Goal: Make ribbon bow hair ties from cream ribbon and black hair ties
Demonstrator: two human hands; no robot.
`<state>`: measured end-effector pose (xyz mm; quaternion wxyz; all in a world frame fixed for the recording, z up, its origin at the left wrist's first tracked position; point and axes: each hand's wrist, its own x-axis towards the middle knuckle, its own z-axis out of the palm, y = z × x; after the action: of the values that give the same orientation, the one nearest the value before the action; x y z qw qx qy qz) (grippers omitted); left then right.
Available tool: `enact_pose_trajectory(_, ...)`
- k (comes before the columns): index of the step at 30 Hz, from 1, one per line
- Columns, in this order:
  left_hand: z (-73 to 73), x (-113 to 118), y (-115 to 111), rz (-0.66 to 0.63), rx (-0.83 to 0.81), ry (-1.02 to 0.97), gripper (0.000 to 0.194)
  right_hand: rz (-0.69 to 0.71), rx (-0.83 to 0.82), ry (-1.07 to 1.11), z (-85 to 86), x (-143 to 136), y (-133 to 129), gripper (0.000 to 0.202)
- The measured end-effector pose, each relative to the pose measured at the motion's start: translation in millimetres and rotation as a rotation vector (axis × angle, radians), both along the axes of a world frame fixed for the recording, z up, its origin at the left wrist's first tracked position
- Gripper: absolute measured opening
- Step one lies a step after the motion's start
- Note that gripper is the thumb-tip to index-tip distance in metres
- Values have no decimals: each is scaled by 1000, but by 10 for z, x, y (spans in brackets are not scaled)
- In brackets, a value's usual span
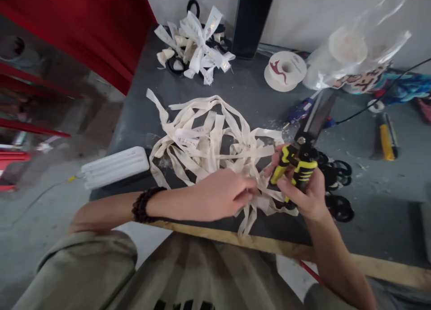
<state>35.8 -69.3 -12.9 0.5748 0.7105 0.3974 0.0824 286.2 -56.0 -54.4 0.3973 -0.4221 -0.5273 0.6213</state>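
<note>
My left hand (232, 194) is closed, its fingertips pinching a strip of cream ribbon (261, 202) near the table's front edge. In my right hand (311, 195) are shears (305, 166) with yellow-and-black handles, their long dark end pointing away from me. The handles look parted. More cream ribbon strips (215, 143) lie in a loose tangle beyond my left hand, some bearing faint print. Several black hair ties (340, 206) lie to the right of my right hand, partly hidden by it.
White ribbon bows on black ties (202, 45) are heaped at the back left. Behind stand a ribbon spool (286, 71) and a clear plastic bag (336, 58). A blue glue gun (299, 110), a yellow cutter knife (387, 137) and a white ridged device (116, 166) lie around.
</note>
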Motion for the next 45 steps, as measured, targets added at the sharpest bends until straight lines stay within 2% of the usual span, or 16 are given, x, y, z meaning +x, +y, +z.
enact_pose_trajectory(2, 46, 19, -72, -94, 30, 43, 20, -93, 7, -37, 47, -31, -10, 47)
enact_pose_trajectory(4, 112, 19, -104, -101, 58, 74, 19, -128, 10, -43, 64, -42, 2, 41)
enact_pose_trajectory(6, 184, 17, -118, -97, -1, 37, 19, -76, 22, -8, 51, -24, 26, 45)
enact_pose_trajectory(10, 258, 41, -150, -216, -331, -200, 15, 20, 68, 67, -1, 34, 37, 56)
enact_pose_trajectory(12, 251, 49, -149, -214, -291, -185, 13, 38, 43, 69, -12, 34, 8, 55)
enact_pose_trajectory(15, 264, 10, -96, -100, -29, 0, 15, -12, 28, -28, -14, 3, -51, 48)
enact_pose_trajectory(19, 344, -121, 27, -17, 109, 96, 24, -60, -19, -96, -43, -29, -88, 35)
enact_pose_trajectory(22, 318, -212, 152, 99, 110, 43, 26, 18, -62, -2, -79, -50, -110, 43)
enact_pose_trajectory(25, 205, -286, 321, 243, 73, 10, 33, 27, -113, 86, -107, -93, -169, 51)
enact_pose_trajectory(29, 78, -425, 540, 425, -27, -149, 27, 77, -230, 160, -129, -155, -255, 56)
enact_pose_trajectory(31, 45, -514, 621, 550, -6, -234, 29, 118, -189, 113, -123, -181, -275, 56)
enact_pose_trajectory(34, 46, -629, 693, 608, -10, -319, 31, 117, -85, -32, -78, -220, -283, 48)
enact_pose_trajectory(37, 161, -688, 693, 618, -23, -327, 31, 62, -78, -149, -32, -244, -283, 35)
enact_pose_trajectory(40, 408, -707, 630, 607, -43, -316, 29, 33, -82, -149, -46, -233, -280, 31)
enact_pose_trajectory(42, 600, -716, 574, 722, -30, -399, 21, 40, -71, -109, -86, -212, -280, 36)
enact_pose_trajectory(45, 825, -754, 508, 941, -40, -527, 27, 91, -70, -48, -138, -189, -286, 43)
